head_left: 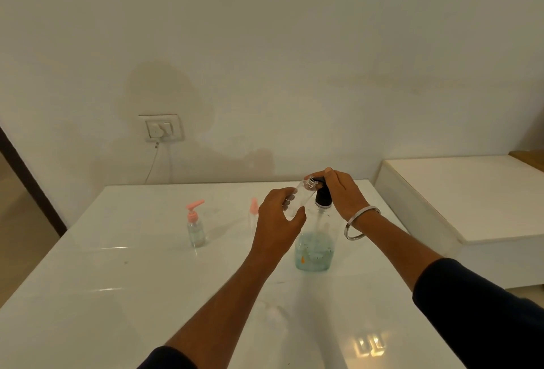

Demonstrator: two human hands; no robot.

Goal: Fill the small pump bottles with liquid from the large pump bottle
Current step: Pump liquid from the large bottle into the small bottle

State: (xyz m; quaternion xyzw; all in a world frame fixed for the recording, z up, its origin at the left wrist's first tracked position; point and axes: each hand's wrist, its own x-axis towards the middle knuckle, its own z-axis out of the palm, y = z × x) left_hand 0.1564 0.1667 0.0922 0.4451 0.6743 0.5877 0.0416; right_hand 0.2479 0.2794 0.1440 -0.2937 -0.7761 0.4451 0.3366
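Lower frame: bare glossy white table (147,295), both forearms reaching in. Centre right: large pump bottle (315,248) upright on the table, roughly a third full of blue-green liquid. Right hand (338,192) rests closed over its black pump head (322,196), bangle on wrist. Left hand (276,218) is wrapped around an uncapped clear small bottle (300,195), tilted, mouth touching or just at the nozzle. Further left: a pink-pump small bottle (195,226), part filled; another pink pump (253,206) half hidden behind the left hand. Risks: mouth off the nozzle sends liquid onto the table; a hard press could tip the big bottle.
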